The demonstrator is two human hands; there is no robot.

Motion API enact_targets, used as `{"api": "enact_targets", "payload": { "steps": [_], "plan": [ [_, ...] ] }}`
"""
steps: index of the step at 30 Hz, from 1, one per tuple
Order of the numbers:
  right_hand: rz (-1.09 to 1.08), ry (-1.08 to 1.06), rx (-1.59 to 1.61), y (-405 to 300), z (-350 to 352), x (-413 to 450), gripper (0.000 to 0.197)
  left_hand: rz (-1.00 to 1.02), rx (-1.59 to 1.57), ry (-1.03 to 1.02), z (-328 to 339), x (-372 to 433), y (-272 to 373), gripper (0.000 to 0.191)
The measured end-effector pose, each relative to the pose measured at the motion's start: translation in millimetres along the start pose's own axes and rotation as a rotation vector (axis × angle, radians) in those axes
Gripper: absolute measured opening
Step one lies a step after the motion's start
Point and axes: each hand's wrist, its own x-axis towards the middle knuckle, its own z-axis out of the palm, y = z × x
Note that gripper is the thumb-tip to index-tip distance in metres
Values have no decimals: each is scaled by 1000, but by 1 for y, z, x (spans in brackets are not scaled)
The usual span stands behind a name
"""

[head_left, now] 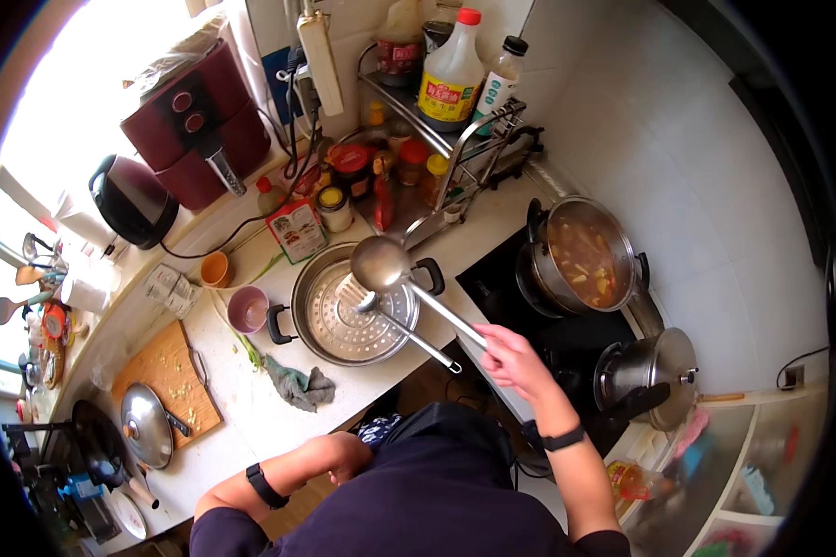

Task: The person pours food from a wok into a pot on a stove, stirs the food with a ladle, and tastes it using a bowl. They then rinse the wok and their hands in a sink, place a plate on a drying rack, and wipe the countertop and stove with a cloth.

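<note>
My right hand (512,358) grips the handle of a metal ladle (383,264), whose bowl hangs over a perforated steamer pan (320,334) with black side handles. A slotted metal turner (418,335) lies in that pan, its handle reaching past the rim. My left hand (348,452) is held near my waist, partly hidden, and seems to touch nothing on the counter. Right of the ladle, an open pot of reddish stew (582,261) stands on the black cooktop (498,278). A lidded pressure cooker (644,379) is nearer to me.
A grey-green cloth (299,386), a pink bowl (248,310) and an orange cup (216,269) sit on the counter. Farther left, a pot lid (146,425) rests on a wooden cutting board (160,362) with chopped bits. A metal rack (418,115) holds sauce bottles.
</note>
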Motion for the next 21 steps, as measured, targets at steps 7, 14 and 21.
{"api": "enact_targets", "payload": {
  "steps": [7,14,21],
  "plan": [
    [116,16,-5,35,17,86,33,50,-8,185,2,-29,-7,36],
    [134,46,114,44,9,106,32,-41,-650,419,35,-36,-45,32],
    [72,184,111,53,-5,103,37,-143,-771,425,22,-44,-58,27]
  ]
}}
